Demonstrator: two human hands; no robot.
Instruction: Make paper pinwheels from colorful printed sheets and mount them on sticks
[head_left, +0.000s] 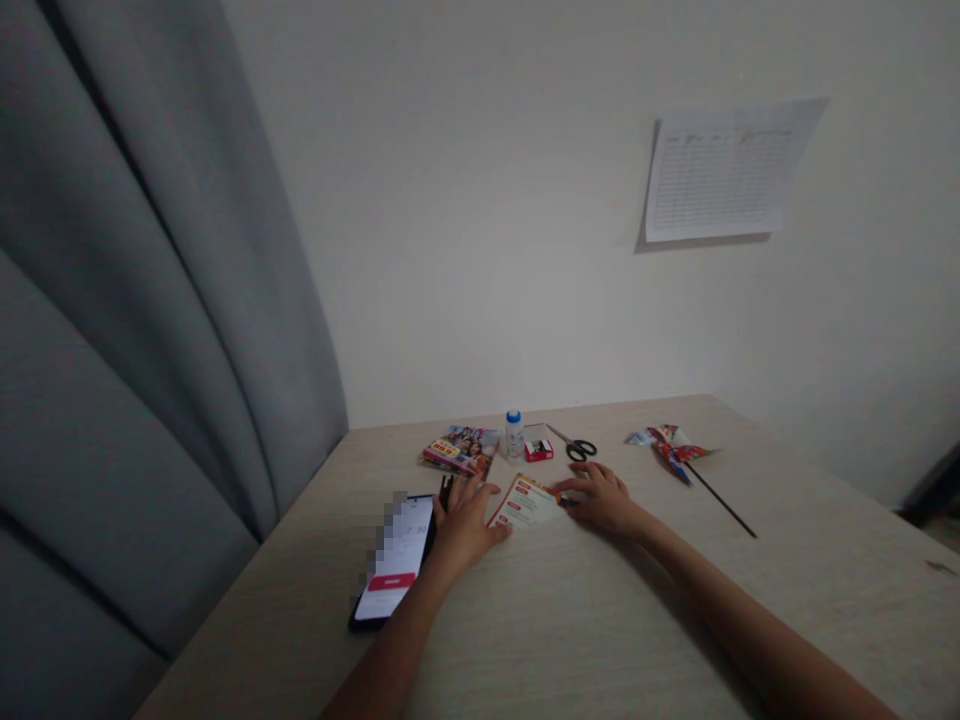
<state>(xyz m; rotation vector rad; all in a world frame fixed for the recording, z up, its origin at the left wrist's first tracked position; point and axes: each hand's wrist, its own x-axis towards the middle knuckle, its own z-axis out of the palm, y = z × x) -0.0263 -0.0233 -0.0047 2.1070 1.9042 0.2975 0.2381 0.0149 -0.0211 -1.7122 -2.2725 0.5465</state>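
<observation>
- Bottle (514, 444): upright near the back of the bench (525, 640), blue cap on; contents cannot be made out.
- Red box (538, 451): small, just right of the bottle; what it holds cannot be seen.
- Printed paper (523, 505): lies on the bench between the two hands, text side up, an orange strip along its far edge.
- Left hand (466, 520): fingers spread wide, palm down, thumb at the paper's near left corner.
- Right hand (598, 498): fingers bent and apart, tips at the paper's right edge; cannot tell whether they pinch it.
- Phone (397, 555): screen up, lit, beside the left forearm; part of the view is pixelated.
- Colourful stack of printed sheets (461, 450): beyond the left hand, left of the bottle.
- Scissors (577, 448): behind the right hand, black handles toward the near side.
- Pinwheel (675, 450): right of the right hand, well apart, dark stick pointing toward the near right.
- Edges: far edge runs along the wall (480, 220); left edge borders the grey curtain (150, 300).
- Room: broad bench surface shows between the forearms and below the pinwheel.
</observation>
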